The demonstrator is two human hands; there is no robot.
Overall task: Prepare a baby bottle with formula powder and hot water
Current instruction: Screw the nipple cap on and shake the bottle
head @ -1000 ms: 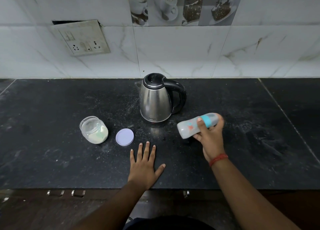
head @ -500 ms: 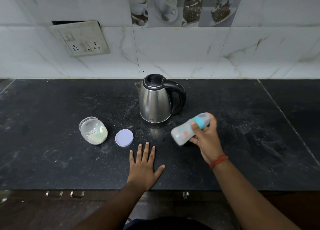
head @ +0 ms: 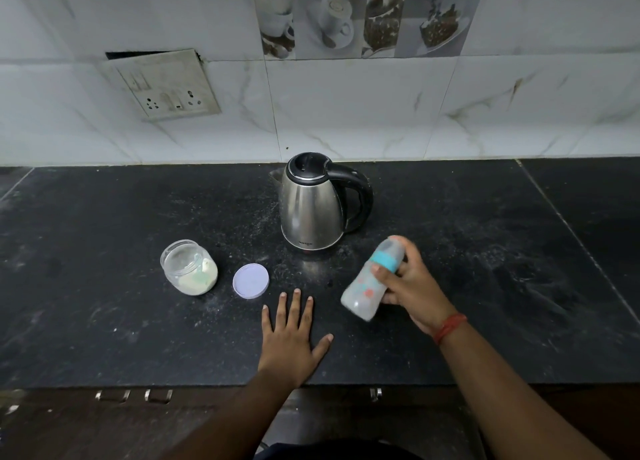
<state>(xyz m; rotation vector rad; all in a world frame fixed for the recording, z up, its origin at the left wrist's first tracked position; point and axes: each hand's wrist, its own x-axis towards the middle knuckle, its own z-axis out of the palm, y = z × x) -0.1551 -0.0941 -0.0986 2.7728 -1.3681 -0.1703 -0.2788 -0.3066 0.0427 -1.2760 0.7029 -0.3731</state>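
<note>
- Head view, right hand [head: 412, 288]: the forearm enters from the lower right and angles up and to the left. The fingers are curled round the baby bottle [head: 369, 283], with the thumb lying across its body. A red thread band [head: 449, 328] sits at the wrist.
- Head view, baby bottle: held clear of the worktop [head: 104, 321], tilted, its base pointing down and to the left toward the person and its teal collar [head: 384, 258] up and to the right. The bottle is motion-blurred. It contains a pale, cloudy fill; the level cannot be determined.
- Head view, left hand [head: 292, 338]: laid palm down on the worktop near its front edge, fingers straight and slightly spread, thumb out to the right. It grasps nothing.
- Head view, kettle [head: 313, 203]: steel body, black lid closed, black handle to the right, standing upright behind the two hands, near the tiled wall.
- Head view, jar [head: 188, 267]: clear, lid off, holding pale powder, standing left of the left hand. Its round lid [head: 250, 280] lies flat just beside it, to the right.
- Head view, socket plate [head: 166, 85]: mounted on the wall, upper left.
</note>
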